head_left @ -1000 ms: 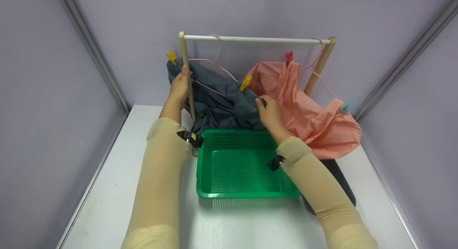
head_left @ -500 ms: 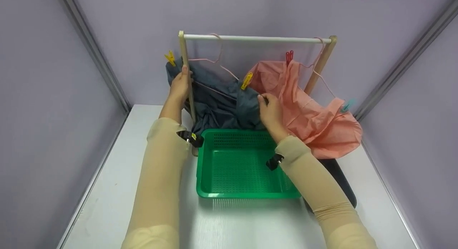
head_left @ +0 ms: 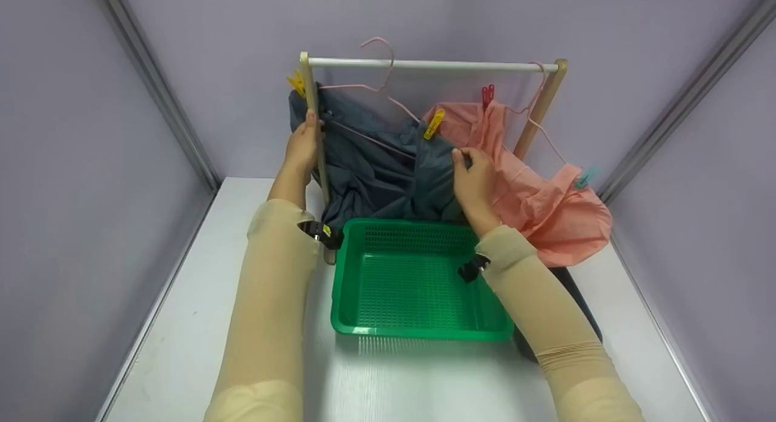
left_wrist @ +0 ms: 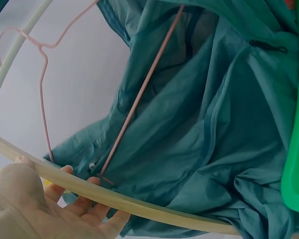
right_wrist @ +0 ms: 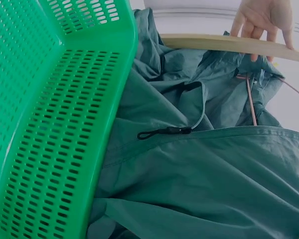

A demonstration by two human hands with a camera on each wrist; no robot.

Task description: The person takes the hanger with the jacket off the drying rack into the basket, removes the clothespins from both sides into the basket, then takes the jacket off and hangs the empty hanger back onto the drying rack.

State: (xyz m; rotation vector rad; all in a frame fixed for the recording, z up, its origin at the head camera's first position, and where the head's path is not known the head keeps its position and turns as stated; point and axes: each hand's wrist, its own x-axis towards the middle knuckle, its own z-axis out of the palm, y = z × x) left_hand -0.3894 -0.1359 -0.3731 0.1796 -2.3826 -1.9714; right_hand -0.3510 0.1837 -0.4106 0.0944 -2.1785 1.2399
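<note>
White bench [head_left: 176, 313], smooth top, walled in on the back, left and right edges. Back wall [head_left: 436, 13] flat, pale lilac-grey; faint pinkish line along its top. Left wall [head_left: 73, 216] and right wall [head_left: 709, 185] similar, greyer. Grey metal upright [head_left: 160, 85] rising from bench's back left corner; matching metal post [head_left: 689, 102] at back right. Thin metal trim [head_left: 157, 313] down the left edge. Few small specks near that edge. Light soft; streaky sheen toward bench's front middle.
</note>
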